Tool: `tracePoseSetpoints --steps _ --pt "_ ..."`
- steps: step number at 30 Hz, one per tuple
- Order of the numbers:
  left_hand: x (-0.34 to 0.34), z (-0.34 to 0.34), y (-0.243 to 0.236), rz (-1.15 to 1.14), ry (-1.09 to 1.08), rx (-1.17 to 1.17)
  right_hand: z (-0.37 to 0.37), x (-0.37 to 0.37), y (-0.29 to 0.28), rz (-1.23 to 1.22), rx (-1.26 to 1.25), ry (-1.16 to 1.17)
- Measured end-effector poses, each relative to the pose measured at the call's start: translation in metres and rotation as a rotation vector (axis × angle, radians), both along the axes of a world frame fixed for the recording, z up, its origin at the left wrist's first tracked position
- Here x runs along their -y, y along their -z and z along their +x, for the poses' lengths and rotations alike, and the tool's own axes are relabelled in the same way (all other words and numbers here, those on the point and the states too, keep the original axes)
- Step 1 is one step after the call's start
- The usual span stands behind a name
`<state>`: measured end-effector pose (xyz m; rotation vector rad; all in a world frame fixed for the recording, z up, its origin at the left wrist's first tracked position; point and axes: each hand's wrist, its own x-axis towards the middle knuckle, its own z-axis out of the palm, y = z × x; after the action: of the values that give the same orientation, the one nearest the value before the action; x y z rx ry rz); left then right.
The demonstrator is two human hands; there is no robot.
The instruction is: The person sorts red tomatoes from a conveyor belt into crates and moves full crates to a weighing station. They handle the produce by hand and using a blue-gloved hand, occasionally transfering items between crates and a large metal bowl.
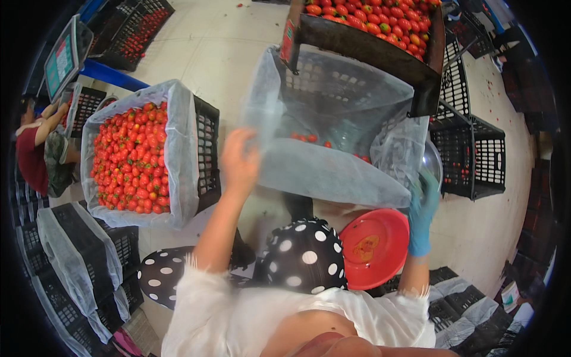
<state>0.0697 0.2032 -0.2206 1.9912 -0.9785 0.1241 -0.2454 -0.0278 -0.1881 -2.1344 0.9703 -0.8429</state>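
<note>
In front of me stands a crate lined with a translucent whitish liner [333, 172], with a few small red tomatoes [312, 138] at its bottom. My bare left hand [241, 160] is at the liner's left edge; its fingers are smeared by motion, so their grip does not show. At the liner's near right corner is my right hand [423, 208] in a blue glove, fingers stretched and apart. Above the crate's far side a dark metal chute [369, 50] holds many red tomatoes [380, 21]. To the left, another lined crate [205, 143] is full of tomatoes.
A red basin [380, 238] with a little liquid sits near my right forearm. Black crates [488, 157] stand at the right, and liner-draped crates [71, 250] at the lower left. A scale display [62, 62] and another person [35, 143] are at the far left.
</note>
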Motion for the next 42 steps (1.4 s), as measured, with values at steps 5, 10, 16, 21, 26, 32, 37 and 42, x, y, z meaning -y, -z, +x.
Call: tracePoseSetpoints --steps 5,10,16,21,26,32,37,42 --pt "0.101 0.02 0.094 0.5 0.562 0.158 0.116 0.044 0.087 -0.455 -1.141 -0.69" --pt "0.093 0.022 0.158 1.086 0.611 0.087 0.099 0.048 0.184 -0.331 -1.643 -0.71" --pt "0.144 0.014 0.143 1.361 0.671 0.19 0.122 0.072 0.153 -0.219 -1.686 -0.988" --pt "0.2 0.036 0.173 1.503 0.641 0.306 0.166 0.071 0.189 -0.356 -1.313 -0.547" --pt "0.181 0.088 0.21 1.425 0.593 0.299 0.151 0.124 0.232 -0.324 -1.343 -0.358" --pt "0.176 0.08 0.206 1.345 0.605 0.397 0.165 0.128 0.22 -0.315 -1.283 -0.338" --pt "0.172 0.019 0.119 1.697 0.78 0.35 0.168 0.057 0.156 -0.345 -1.687 -0.913" --pt "0.112 0.025 0.136 1.815 0.781 -0.094 0.101 0.056 0.202 -0.124 -1.763 -1.05"
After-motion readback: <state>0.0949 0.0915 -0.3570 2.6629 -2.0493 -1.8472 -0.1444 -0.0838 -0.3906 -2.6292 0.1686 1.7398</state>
